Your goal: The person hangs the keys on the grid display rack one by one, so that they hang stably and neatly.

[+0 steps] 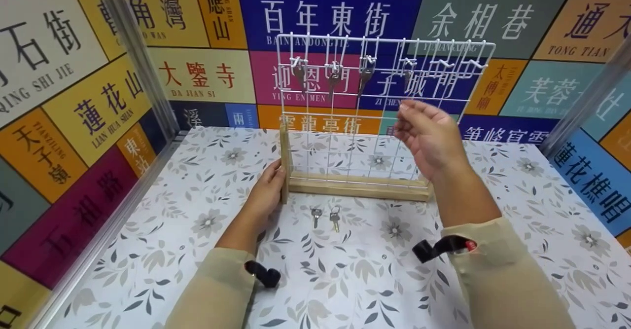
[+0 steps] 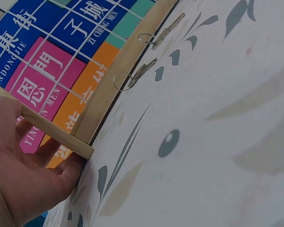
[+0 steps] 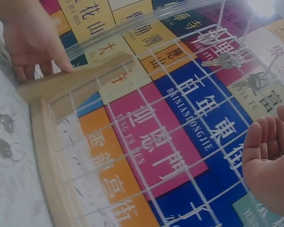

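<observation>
A white wire grid rack (image 1: 340,114) stands in a wooden base (image 1: 360,189) on the table. My left hand (image 1: 270,183) grips the rack's wooden side piece (image 2: 61,135), low on the left. Three keys hang from hooks at the upper left: one key (image 1: 299,77), another key (image 1: 333,78) and a third key (image 1: 365,78). Further right hangs a smaller-looking key (image 1: 408,72). Just below it is my right hand (image 1: 434,136), in front of the grid with its fingers loosely curled; I see nothing held in it. The right wrist view cuts off part of this hand.
Two keys with rings lie on the table before the base, a left key (image 1: 316,216) and a right key (image 1: 335,218). Hooks (image 1: 443,66) at the rack's right carry no keys. A patterned cloth (image 1: 207,270) covers the table, with printed panels (image 1: 197,72) behind.
</observation>
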Demonstrator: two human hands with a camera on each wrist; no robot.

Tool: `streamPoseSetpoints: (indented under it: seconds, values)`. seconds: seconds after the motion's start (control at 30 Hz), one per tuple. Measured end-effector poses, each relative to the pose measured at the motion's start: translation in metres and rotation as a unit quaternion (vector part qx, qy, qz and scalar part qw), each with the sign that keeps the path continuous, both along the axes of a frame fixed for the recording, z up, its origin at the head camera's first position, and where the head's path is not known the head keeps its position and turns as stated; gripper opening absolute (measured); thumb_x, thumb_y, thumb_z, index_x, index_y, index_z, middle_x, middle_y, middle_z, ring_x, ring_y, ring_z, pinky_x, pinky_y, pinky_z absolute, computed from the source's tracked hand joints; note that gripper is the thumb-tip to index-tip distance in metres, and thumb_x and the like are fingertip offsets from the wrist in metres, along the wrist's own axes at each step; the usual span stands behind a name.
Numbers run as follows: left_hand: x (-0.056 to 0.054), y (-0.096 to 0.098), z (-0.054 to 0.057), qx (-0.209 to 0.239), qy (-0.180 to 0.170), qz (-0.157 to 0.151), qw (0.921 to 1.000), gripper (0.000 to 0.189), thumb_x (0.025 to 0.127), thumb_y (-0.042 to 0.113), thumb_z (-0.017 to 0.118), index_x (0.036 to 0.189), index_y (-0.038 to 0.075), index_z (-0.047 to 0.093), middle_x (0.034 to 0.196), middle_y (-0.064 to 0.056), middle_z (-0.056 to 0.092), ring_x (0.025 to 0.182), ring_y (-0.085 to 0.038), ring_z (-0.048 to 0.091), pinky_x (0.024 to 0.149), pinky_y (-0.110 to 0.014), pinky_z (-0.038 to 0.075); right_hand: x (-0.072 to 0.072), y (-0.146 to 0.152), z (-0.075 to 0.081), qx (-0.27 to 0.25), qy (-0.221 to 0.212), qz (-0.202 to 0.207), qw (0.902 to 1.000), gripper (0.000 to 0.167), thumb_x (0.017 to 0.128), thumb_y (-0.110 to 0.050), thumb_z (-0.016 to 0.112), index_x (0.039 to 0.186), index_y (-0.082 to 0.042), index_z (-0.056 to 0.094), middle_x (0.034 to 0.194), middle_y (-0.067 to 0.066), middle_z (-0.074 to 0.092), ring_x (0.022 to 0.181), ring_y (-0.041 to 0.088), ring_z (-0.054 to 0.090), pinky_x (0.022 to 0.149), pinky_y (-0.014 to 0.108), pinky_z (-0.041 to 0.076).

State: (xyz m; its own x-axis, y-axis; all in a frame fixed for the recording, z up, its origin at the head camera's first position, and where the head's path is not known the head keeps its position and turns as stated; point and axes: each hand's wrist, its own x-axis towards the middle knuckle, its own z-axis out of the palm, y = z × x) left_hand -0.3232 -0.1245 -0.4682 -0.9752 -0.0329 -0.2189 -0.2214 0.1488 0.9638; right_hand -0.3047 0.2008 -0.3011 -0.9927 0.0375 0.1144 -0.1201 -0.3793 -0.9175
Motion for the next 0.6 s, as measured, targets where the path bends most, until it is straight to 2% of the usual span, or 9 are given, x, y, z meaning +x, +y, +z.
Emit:
streamPoseSetpoints:
  seconds: [0.1, 0.23, 0.43, 0.6]
  values:
    - [0.0, 0.001, 0.0, 0.005, -0.005, 0.003, 1.0, 0.052, 0.109, 0.066, 0.044, 0.159, 0.054, 0.04, 0.171, 0.009, 0.041, 0.162, -0.024, 0.034, 0.134, -0.056, 0.024, 0.004, -0.005, -0.018, 0.013, 0.002, 0.018, 0.9998, 0.02, 0.1, -0.015, 0.078, 0.116, -0.004, 0.073, 0.094, 0.005, 0.073, 0.084, 0.018, 0.067, 0.08, 0.026, 0.061]
    - [-0.001, 0.001, -0.001, 0.007, -0.01, 0.001, 0.9999, 0.052, 0.108, 0.066, 0.045, 0.159, 0.055, 0.039, 0.171, 0.009, 0.04, 0.163, -0.024, 0.031, 0.135, -0.057, 0.021, 0.012, -0.014, -0.045, 0.065, 0.007, 0.055, 0.9963, 0.007, 0.104, -0.011, 0.071, 0.11, -0.008, 0.075, 0.093, 0.001, 0.073, 0.084, 0.016, 0.066, 0.08, 0.026, 0.061]
    - [-0.002, 0.0, -0.002, -0.004, -0.006, 0.001, 1.0, 0.053, 0.108, 0.068, 0.045, 0.159, 0.055, 0.039, 0.173, 0.009, 0.038, 0.164, -0.024, 0.029, 0.135, -0.057, 0.019, 0.013, -0.03, -0.08, 0.12, -0.006, 0.102, 0.9876, 0.009, 0.105, -0.009, 0.067, 0.108, -0.01, 0.076, 0.096, -0.001, 0.072, 0.086, 0.015, 0.068, 0.081, 0.026, 0.062]
    - [-0.001, -0.002, -0.001, -0.004, 0.002, -0.001, 1.0, 0.054, 0.108, 0.067, 0.044, 0.16, 0.053, 0.039, 0.172, 0.009, 0.038, 0.164, -0.023, 0.028, 0.136, -0.056, 0.018, 0.008, -0.04, -0.096, 0.146, -0.019, 0.111, 0.9828, 0.012, 0.104, -0.012, 0.07, 0.113, -0.006, 0.076, 0.094, -0.001, 0.072, 0.085, 0.014, 0.068, 0.078, 0.025, 0.062]
